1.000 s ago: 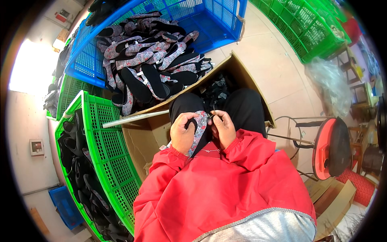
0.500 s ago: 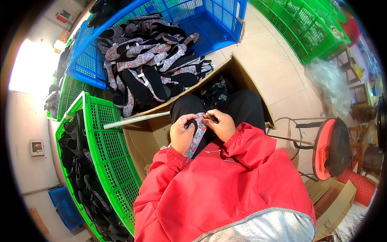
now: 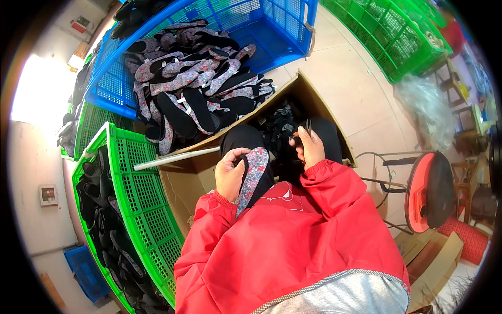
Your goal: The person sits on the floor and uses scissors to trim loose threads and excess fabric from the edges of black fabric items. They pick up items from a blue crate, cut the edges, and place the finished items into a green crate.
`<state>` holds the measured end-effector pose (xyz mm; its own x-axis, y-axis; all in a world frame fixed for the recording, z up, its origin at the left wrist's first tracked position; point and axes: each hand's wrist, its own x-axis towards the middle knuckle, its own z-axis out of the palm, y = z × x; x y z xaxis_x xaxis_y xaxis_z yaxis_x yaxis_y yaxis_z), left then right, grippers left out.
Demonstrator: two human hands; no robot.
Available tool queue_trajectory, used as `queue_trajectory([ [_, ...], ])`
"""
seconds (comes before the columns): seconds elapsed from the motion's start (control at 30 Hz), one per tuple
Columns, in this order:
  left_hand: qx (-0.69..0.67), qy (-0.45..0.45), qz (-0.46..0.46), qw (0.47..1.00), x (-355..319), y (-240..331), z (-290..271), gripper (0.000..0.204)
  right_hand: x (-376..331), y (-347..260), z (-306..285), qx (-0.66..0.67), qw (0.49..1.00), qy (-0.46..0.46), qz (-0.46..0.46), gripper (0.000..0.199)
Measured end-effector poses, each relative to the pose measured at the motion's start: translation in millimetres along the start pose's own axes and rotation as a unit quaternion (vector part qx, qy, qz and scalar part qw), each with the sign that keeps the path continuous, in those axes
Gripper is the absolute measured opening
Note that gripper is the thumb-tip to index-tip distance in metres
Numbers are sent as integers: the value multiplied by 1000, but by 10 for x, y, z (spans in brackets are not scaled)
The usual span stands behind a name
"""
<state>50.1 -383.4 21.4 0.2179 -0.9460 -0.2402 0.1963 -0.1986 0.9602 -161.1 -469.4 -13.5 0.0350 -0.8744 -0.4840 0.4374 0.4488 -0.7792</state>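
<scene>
My left hand [image 3: 230, 175] grips a flat shoe sole [image 3: 253, 178] with a grey and red floral cover, held upright over my lap. Off to the right, my right hand [image 3: 309, 147] pinches a small black strap piece [image 3: 305, 127] above the open cardboard box [image 3: 319, 102], which holds a heap of black strap pieces [image 3: 280, 128]. Both sleeves are red. The two hands are apart, about a hand's width from each other.
A blue crate [image 3: 282, 31] ahead holds several floral and black soles [image 3: 193, 89]. A green crate [image 3: 136, 209] at my left holds black soles. More green crates [image 3: 402, 36] stand at the far right. A red round stool [image 3: 426, 191] stands to my right. A white stick [image 3: 175, 158] lies across the box edge.
My hands were together on the sole at my lap; now my right hand has moved away to the right over the box and holds a black strap piece.
</scene>
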Motion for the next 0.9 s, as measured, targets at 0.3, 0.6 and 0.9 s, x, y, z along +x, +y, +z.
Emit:
queue_trajectory([
  [0.3,353,26,180,918,-140,109,55,44,-148,219,26,-167,960,-208,-80,51],
  [0.6,578,-21,146,802,-315,541,-55,32,-686,199,384,-409,867,-227,-172,62],
  [0.9,539,-30,164,826,-99,839,-97,22,-509,256,773,-454,828,-161,-288,59],
])
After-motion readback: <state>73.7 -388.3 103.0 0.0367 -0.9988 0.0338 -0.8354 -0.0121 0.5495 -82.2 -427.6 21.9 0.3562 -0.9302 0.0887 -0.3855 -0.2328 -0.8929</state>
